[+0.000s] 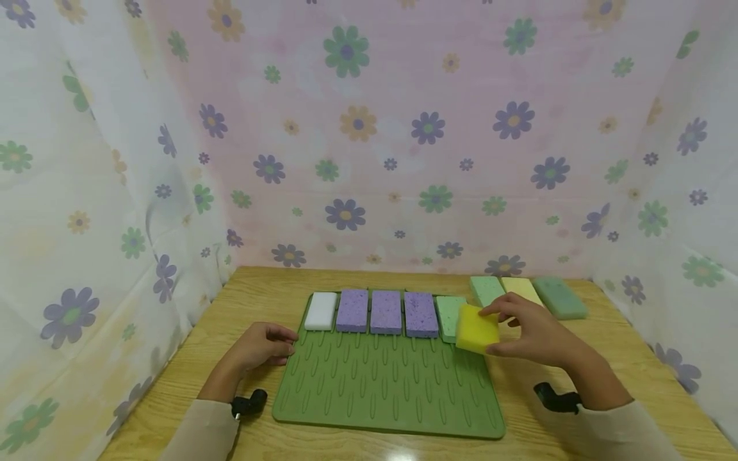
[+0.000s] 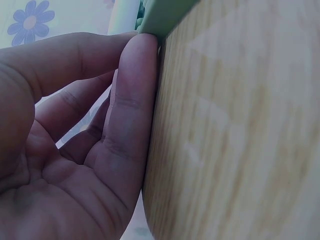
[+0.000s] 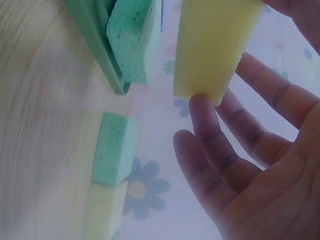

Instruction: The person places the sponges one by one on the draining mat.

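In the head view my right hand (image 1: 533, 330) pinches a yellow sponge (image 1: 477, 328) between thumb and fingers, tilted over the right end of the mat. It partly covers a light green sponge (image 1: 450, 314) behind it. The right wrist view shows the yellow sponge (image 3: 212, 50) from the side, with a fingertip against its lower end. My left hand (image 1: 259, 346) rests beside the green ridged mat (image 1: 386, 384), its fingertips touching the left edge. In the left wrist view, one finger (image 2: 135, 95) lies along the table up to the mat's edge (image 2: 167, 20).
Along the mat's back stand a white sponge (image 1: 320, 311) and purple sponges (image 1: 352, 310), (image 1: 385, 312), (image 1: 421, 314). Behind my right hand lie a light green sponge (image 1: 486, 290), a pale yellow sponge (image 1: 521, 289) and a darker green sponge (image 1: 560, 298). Flowered cloth (image 1: 392, 141) surrounds the wooden table (image 1: 548, 422).
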A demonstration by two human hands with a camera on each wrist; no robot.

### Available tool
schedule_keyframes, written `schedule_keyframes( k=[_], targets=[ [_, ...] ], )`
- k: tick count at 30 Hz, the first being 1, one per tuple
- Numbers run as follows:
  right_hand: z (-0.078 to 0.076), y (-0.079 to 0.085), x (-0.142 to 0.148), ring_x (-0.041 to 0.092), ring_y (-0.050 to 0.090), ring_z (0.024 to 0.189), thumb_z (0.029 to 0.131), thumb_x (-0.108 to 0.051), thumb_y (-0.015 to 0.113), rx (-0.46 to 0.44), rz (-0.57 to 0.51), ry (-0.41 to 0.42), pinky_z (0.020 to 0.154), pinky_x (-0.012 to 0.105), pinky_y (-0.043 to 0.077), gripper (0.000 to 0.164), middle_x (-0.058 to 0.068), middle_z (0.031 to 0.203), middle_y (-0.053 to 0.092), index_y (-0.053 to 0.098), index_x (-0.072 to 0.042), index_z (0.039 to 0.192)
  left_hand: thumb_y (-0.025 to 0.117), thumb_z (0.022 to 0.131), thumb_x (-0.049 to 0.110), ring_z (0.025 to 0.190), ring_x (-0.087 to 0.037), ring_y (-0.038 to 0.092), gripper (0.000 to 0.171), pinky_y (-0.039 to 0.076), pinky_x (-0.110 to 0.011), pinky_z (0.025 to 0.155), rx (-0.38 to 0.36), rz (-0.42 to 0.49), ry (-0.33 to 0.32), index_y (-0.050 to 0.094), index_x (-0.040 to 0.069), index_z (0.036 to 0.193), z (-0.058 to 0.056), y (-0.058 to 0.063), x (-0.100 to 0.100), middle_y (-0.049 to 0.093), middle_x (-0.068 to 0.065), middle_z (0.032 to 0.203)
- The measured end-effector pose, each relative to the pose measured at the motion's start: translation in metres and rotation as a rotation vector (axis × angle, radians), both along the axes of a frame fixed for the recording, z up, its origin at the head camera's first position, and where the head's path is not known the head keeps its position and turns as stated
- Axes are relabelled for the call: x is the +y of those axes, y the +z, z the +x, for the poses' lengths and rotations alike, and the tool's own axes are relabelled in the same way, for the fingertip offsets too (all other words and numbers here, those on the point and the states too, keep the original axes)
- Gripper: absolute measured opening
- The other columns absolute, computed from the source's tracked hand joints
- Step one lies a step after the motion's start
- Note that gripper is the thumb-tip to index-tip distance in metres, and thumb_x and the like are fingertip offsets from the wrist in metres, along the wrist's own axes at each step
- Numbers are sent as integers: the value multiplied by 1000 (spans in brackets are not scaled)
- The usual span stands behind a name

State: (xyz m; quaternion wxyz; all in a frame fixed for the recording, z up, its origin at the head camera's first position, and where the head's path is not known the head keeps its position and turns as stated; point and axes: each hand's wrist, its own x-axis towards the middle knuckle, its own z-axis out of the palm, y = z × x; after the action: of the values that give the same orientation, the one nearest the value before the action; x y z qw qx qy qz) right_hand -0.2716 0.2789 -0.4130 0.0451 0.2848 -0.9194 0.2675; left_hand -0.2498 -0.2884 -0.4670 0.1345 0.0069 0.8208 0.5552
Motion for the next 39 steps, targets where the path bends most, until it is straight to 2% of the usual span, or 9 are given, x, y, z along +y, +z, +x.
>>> schedule_keyframes(
  k=[7, 17, 24, 35, 39],
  targets=[
    [-1, 2, -17, 18, 64, 107, 81, -56, 85, -5, -4, 55, 84, 46, 59, 60, -5, 127, 61, 68, -27, 130, 73, 96, 7, 90, -20, 71, 33, 64, -37, 80, -8, -3, 11, 69, -4, 127, 0, 1, 1, 68, -16, 111],
    [-4, 3, -45, 16, 64, 107, 80, -59, 84, -29, 4, 122, 87, 46, 60, 64, -7, 128, 62, 66, -25, 131, 72, 96, 7, 89, -20, 71, 33, 64, -36, 79, -7, -4, 11, 68, -4, 127, 0, 1, 1, 68, -15, 110],
    [-5, 4, -63, 13, 67, 101, 80, -60, 84, 8, 24, 162, 85, 40, 61, 67, -6, 128, 62, 66, -22, 132, 72, 96, 7, 90, -20, 71, 33, 64, -36, 79, 0, -7, 0, 68, -4, 127, -1, 0, 0, 68, -15, 110],
    [-4, 5, -92, 18, 70, 96, 80, -61, 83, 16, 31, 221, 84, 44, 61, 70, -3, 129, 63, 66, -18, 132, 73, 96, 8, 90, -20, 71, 34, 64, -36, 79, 8, -7, -8, 68, -4, 128, -1, -1, -2, 68, -15, 111],
    [-4, 2, -102, 14, 69, 93, 79, -64, 82, 58, 57, 226, 79, 37, 60, 70, -6, 123, 65, 67, -21, 131, 73, 97, 9, 90, -20, 71, 34, 64, -36, 79, 14, -7, -19, 68, -4, 128, -1, -1, -2, 68, -15, 111]
  ],
)
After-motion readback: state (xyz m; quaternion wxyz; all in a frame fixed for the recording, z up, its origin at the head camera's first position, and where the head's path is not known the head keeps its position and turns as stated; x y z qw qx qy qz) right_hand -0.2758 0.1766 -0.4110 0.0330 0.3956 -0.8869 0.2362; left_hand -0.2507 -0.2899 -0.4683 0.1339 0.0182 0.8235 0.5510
